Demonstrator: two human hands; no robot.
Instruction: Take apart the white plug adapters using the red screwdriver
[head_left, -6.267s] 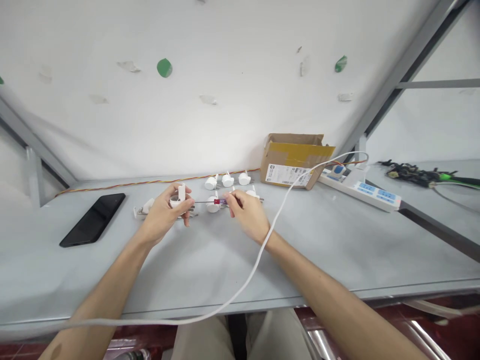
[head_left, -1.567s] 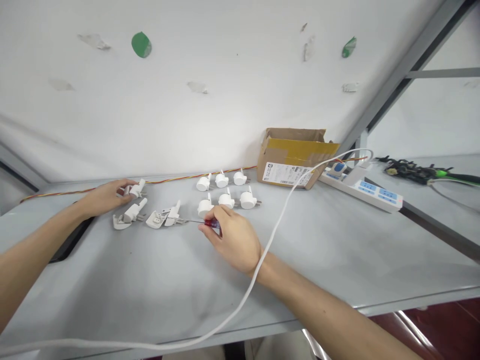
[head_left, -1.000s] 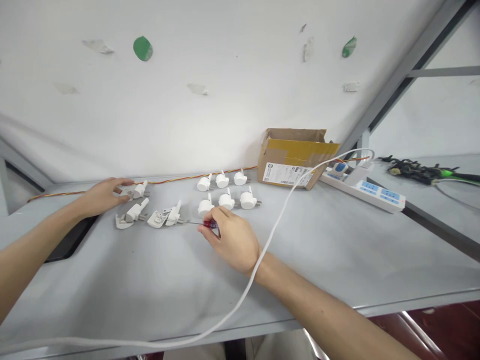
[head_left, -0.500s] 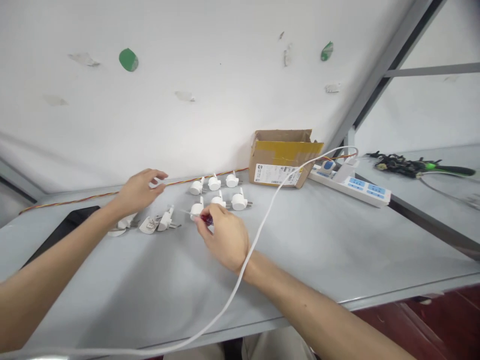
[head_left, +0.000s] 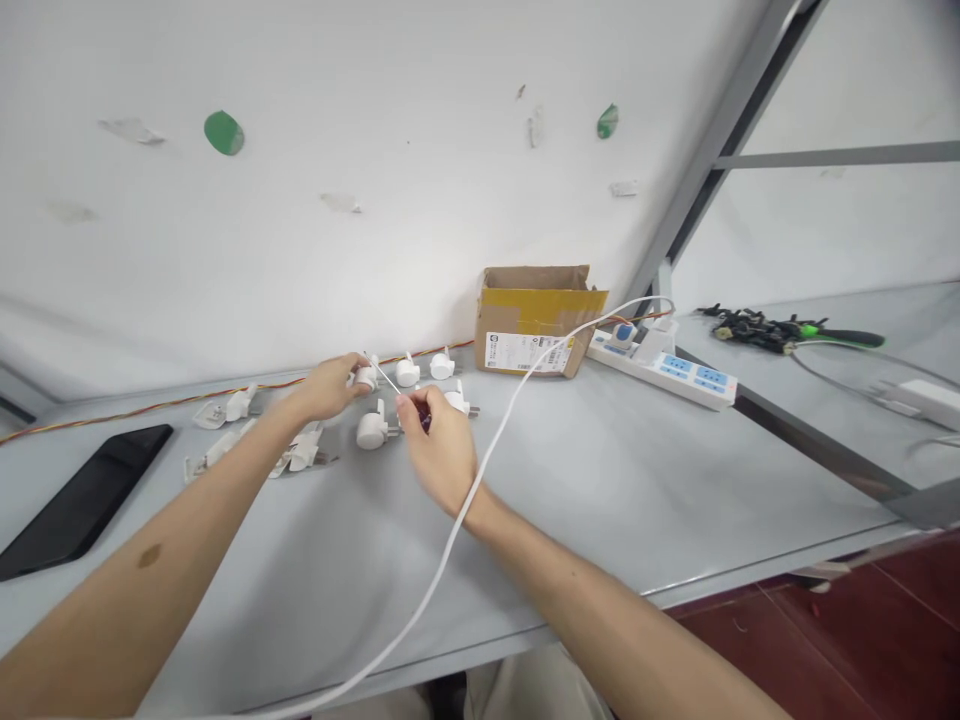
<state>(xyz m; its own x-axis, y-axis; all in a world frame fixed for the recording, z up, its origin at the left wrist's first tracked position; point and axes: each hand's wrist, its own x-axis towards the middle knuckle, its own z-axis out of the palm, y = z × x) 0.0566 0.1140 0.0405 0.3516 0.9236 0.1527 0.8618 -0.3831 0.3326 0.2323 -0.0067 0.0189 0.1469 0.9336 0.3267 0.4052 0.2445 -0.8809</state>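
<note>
Head view: left hand (head_left: 324, 388) pinching white plug (head_left: 366, 377) at back row of plugs, table (head_left: 600, 470) center. Right hand (head_left: 439, 450) at 4 o'clock of it, closed round small screwdriver (head_left: 401, 398), shaft angled toward 10 o'clock, tip by held plug. Loose plug (head_left: 370, 430) between hands. Phone (head_left: 79, 495) far toward 8 o'clock.

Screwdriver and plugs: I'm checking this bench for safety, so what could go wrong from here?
The screwdriver tip points at the left hand gripping a plug; a slip could jab the fingers. The white cable lies over the right hand's wrist and might snag, dragging the power strip. Loose plugs nearby could get knocked.
</note>
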